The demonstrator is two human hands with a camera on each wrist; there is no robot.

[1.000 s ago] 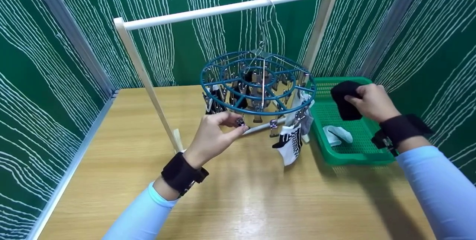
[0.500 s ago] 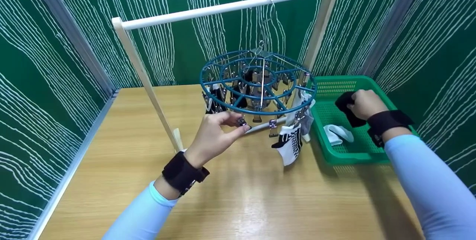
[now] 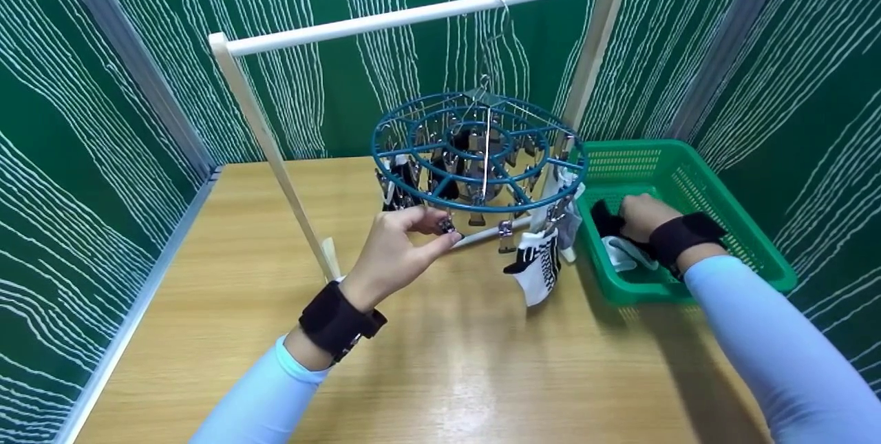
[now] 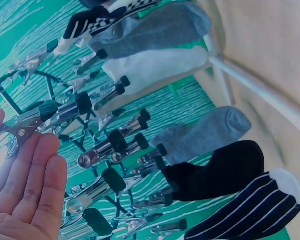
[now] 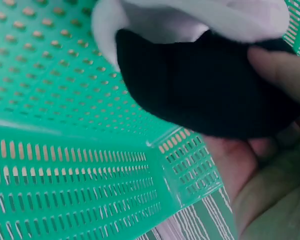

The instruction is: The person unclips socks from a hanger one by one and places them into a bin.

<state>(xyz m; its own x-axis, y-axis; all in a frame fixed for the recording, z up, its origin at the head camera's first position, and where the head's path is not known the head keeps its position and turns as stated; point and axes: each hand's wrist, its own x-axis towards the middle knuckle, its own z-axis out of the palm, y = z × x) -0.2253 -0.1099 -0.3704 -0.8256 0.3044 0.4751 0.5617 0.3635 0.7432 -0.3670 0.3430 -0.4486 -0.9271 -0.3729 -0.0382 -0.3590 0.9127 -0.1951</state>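
Note:
My left hand [image 3: 444,226] pinches a metal clip [image 3: 447,226] on the front rim of the blue round peg hanger [image 3: 478,208]. In the left wrist view that clip [image 4: 23,127] sits between my thumb and fingers [image 4: 37,172]. Grey, white, black and striped socks [image 4: 217,172] hang from other clips. My right hand [image 3: 630,213] is down inside the green basket [image 3: 688,168], gripping a black sock [image 3: 606,220] beside a white sock [image 3: 623,252]. The right wrist view shows the black sock [image 5: 205,90] against my fingers [image 5: 277,65], with the white sock [image 5: 190,15] behind it.
The hanger hangs from a white rail [image 3: 413,16] on a wooden table [image 3: 440,361]. A black-and-white sock [image 3: 538,266] dangles at the hanger's front right, close to the basket. Green patterned walls [image 3: 89,120] enclose the table on three sides.
My right hand has brought the black sock down from above the basket to its floor, beside the white sock. My left hand has kept its pinch on the clip.

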